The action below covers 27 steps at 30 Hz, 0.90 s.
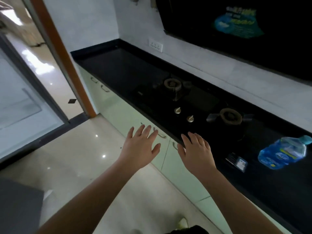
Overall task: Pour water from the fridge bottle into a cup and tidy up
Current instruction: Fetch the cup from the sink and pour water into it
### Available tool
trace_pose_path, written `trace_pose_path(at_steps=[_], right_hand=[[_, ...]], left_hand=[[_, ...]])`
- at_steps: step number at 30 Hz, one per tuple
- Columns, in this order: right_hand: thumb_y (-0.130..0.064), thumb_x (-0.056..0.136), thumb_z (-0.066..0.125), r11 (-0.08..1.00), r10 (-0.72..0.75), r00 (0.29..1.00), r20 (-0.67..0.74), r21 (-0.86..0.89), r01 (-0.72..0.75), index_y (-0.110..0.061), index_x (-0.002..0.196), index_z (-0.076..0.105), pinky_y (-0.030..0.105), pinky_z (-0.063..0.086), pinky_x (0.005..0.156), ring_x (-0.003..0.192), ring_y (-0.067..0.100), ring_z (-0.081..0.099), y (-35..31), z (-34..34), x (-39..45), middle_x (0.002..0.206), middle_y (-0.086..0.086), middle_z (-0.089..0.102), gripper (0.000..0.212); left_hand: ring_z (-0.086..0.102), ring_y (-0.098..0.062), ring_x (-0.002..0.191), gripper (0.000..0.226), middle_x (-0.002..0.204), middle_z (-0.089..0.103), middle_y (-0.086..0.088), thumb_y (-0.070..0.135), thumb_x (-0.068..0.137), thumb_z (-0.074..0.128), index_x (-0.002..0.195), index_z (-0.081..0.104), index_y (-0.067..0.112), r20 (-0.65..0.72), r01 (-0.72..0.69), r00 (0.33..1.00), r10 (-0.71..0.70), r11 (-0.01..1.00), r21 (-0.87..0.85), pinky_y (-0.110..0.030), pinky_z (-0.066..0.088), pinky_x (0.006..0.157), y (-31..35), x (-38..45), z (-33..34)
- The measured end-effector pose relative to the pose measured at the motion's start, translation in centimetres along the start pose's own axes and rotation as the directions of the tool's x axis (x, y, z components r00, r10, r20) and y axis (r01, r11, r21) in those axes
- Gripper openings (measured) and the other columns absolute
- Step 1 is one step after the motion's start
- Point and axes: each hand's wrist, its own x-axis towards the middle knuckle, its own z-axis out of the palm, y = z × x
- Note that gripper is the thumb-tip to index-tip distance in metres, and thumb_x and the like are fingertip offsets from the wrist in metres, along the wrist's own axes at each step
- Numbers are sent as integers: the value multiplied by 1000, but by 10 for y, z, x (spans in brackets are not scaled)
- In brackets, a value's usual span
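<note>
- Left hand (pixel 141 146) and right hand (pixel 195 150) hover with fingers spread, holding nothing, at the table (pixel 118 65) edge.
- A blue water bottle (pixel 283 152) lies on its side on the table, right of the hob (pixel 194 102).

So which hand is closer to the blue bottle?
Right. The right hand hovers at the counter edge, left of the blue bottle; the left hand is farther left, over the floor.

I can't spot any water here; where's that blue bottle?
In the head view the blue bottle stands on the black countertop at far right, beside a small dark packet.
</note>
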Motion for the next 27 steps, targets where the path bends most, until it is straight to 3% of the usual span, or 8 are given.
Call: trace_pose_path(at_steps=[7,18,22,27], right_hand=[[-48,102,19,973,-230,973,10,-9,230,-23,154,20,39,13,120,149,20,13,-84,-6,22,161,3,20,58],[-48,102,20,872,-488,872,29,59,486,-24,154,19,38,7,120,149,20,10,-163,-8,78,161,2,18,57],[-50,102,17,828,-560,826,62,71,556,-26,155,16,37,5,120,150,20,8,-184,-7,105,162,1,15,58],[-50,101,17,767,-641,766,52,71,638,-28,154,16,36,5,120,149,20,8,-216,-13,140,162,0,16,58]], left_hand=[[3,-22,154,64,166,10,1,59,101,17,157,12,31,-11,231,973,-232,972,-54,-49,3,124,-69,-53,-16],[11,-22,153,63,165,18,1,60,101,17,157,17,31,-18,512,858,-513,858,-39,-48,7,123,-133,-76,-19],[13,-22,152,75,165,20,1,65,92,-2,156,17,31,-1,602,799,-602,799,-2,-48,7,122,-154,-70,-19],[8,-23,153,63,166,14,0,59,101,16,157,15,30,28,693,721,-693,721,-13,-49,4,124,-174,-62,-23]])
